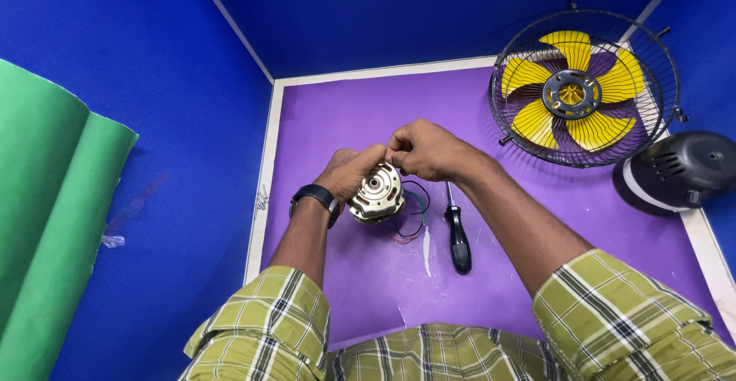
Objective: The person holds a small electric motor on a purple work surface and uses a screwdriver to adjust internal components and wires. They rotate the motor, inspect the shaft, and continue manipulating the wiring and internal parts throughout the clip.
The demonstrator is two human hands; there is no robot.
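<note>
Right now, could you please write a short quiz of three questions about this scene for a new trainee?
1. True or false: both hands are on the metal fan motor.
2. Which thing lies on the purple mat just beside the motor's wires?
A. a hammer
B. a black-handled screwdriver
C. a pair of scissors
3. Fill in: the blades inside the wire fan guard are ____ in colour.

Key
1. True: the left hand cups the motor and the right hand pinches at its top.
2. B
3. yellow
</note>
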